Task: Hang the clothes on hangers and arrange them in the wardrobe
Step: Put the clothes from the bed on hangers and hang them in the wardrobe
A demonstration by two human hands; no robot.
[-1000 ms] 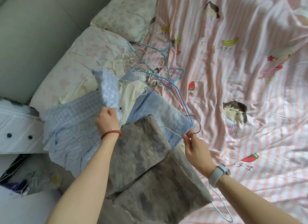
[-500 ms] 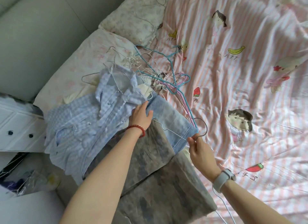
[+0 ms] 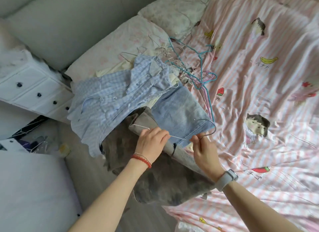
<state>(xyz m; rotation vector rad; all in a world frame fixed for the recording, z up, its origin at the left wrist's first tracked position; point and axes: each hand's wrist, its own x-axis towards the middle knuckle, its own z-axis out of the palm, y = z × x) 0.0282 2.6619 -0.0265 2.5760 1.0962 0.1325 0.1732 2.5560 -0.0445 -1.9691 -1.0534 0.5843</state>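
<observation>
Both hands grip one wire hanger [image 3: 174, 136] over the clothes at the bed's edge. Right hand [image 3: 204, 149] pinches it just below the hook, which curls up over the corner of the jeans [image 3: 179, 114]; left hand [image 3: 151, 142] is closed on the hanger's thin arm, knuckles over the grey trousers [image 3: 155, 176]. The hanger lies across the hem of the jeans and the top fold of the trousers.

Left of the hands, a blue checked shirt [image 3: 110, 100] spreads over the pile and droops off the mattress side. Cream fabric [image 3: 120, 67] peeks out behind it. Beyond the jeans lies a tangle of spare hangers [image 3: 195, 65], teal, pink and white, with one teal arm running down to the held hook, crossing or touching it. Two pillows [image 3: 127, 41] sit behind the tangle. The pink striped sheet [image 3: 267, 93] covers the right side. A white drawer unit [image 3: 32, 91] stands by the bed on the left.
</observation>
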